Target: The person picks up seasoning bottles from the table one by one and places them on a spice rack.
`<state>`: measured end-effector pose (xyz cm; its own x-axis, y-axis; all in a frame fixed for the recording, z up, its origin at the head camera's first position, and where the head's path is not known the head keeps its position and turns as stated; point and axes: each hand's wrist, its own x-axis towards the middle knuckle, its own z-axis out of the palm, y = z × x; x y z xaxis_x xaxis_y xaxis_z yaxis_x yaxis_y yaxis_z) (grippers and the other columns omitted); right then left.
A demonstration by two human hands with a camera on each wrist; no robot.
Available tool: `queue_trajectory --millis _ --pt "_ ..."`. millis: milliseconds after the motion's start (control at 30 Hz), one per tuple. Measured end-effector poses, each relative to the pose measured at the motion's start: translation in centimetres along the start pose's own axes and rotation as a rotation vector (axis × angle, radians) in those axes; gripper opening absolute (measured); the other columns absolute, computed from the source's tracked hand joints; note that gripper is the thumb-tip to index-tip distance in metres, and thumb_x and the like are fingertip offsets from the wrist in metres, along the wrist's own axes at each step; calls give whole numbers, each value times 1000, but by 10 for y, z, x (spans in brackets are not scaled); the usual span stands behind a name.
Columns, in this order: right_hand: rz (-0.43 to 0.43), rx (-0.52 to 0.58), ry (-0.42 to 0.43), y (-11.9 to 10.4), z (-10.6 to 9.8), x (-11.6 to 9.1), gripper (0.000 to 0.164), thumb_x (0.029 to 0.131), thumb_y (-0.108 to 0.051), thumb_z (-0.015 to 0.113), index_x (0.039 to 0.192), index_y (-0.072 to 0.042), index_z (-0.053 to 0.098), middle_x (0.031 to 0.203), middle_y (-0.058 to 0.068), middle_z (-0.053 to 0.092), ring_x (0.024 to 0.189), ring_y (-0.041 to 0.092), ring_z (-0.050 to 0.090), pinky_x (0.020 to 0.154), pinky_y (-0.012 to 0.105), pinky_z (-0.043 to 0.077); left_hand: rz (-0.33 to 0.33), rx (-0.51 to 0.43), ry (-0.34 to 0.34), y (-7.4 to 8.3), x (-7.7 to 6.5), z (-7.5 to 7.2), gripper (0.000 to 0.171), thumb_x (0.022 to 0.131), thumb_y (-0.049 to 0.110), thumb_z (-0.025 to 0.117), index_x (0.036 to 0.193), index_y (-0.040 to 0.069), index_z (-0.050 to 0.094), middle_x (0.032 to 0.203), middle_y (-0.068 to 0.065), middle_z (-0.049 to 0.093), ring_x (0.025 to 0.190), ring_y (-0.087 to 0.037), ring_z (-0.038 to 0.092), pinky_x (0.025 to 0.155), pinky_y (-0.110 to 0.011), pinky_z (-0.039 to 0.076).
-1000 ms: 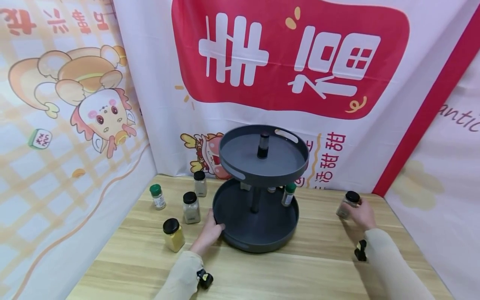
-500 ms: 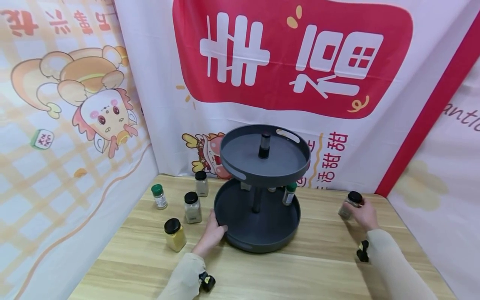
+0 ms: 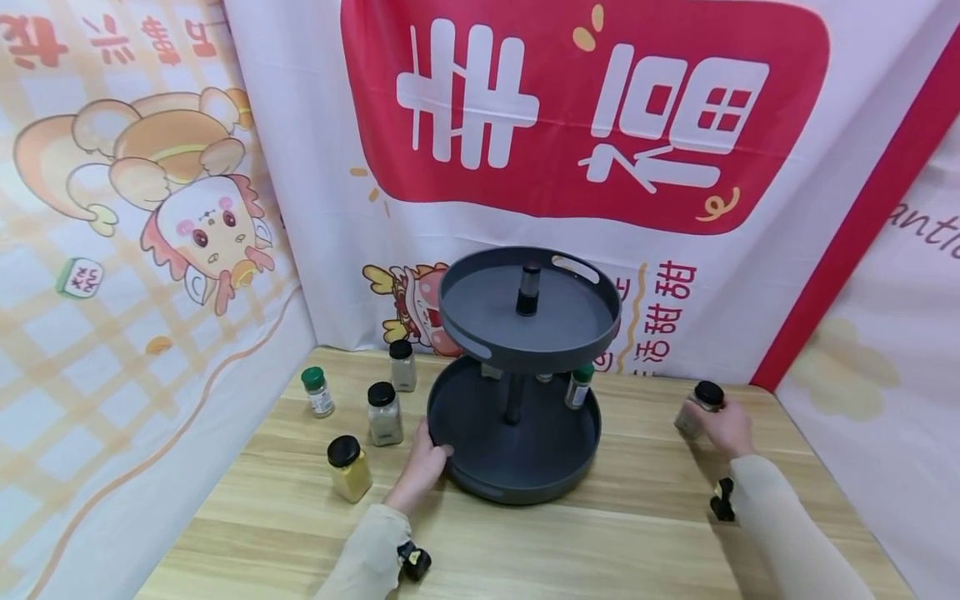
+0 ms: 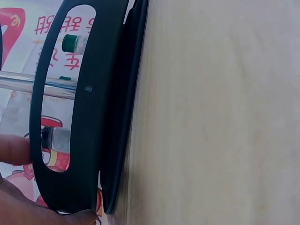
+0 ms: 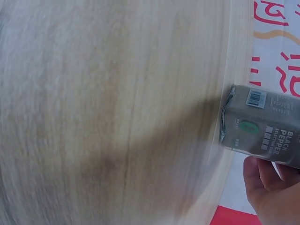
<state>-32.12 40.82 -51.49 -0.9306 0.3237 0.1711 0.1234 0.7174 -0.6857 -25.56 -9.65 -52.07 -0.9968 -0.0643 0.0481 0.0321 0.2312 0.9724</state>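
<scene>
A dark grey two-tier round rack stands mid-table. My left hand (image 3: 424, 457) grips the left rim of its lower tray (image 3: 517, 492). In the left wrist view a finger (image 4: 13, 149) shows through the rim's handle slot of that lower tray (image 4: 89, 117). At the right, my right hand (image 3: 724, 427) holds a black-capped black pepper jar (image 3: 697, 407) close to the table's far edge. The right wrist view shows the pepper jar (image 5: 262, 125) and my fingers (image 5: 269, 187) round its lower end. Whether it touches the table I cannot tell.
The upper tray (image 3: 525, 354) holds only the centre post (image 3: 528, 290). A green-capped jar (image 3: 577, 387) stands in the lower tray. Left of the rack stand a green-capped jar (image 3: 317, 392), two black-capped jars (image 3: 401, 365) (image 3: 383, 413) and a yellow jar (image 3: 348, 469). Printed cloth walls close in three sides.
</scene>
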Motion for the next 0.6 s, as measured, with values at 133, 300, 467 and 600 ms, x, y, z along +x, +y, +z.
queue_trajectory --millis 133,300,467,600 --pt "3 -23 14 -1 -2 0 69 85 -49 64 115 12 53 111 37 56 100 48 54 84 56 44 -26 -20 -8 0 5 -2 66 88 -6 43 144 -14 10 149 -34 14 137 -44 13 111 -53 12" --pt "-25 -50 51 -1 -1 -3 66 84 -48 66 109 12 57 105 36 59 94 46 56 79 54 45 -56 -18 -11 2 13 -7 59 93 0 39 144 -13 12 148 -34 15 137 -44 14 111 -53 13" --pt "-59 -30 60 -6 0 -8 62 84 -45 68 109 11 57 104 35 60 94 45 57 80 53 45 -107 -21 -40 4 20 -11 58 98 5 36 145 -12 7 150 -32 8 138 -43 8 112 -53 10" --pt "-67 -4 55 -12 2 -12 62 83 -46 68 108 10 58 102 33 61 92 41 58 78 51 46 -119 -21 -41 4 26 -13 57 99 6 33 146 -10 5 152 -31 5 139 -42 5 112 -51 8"
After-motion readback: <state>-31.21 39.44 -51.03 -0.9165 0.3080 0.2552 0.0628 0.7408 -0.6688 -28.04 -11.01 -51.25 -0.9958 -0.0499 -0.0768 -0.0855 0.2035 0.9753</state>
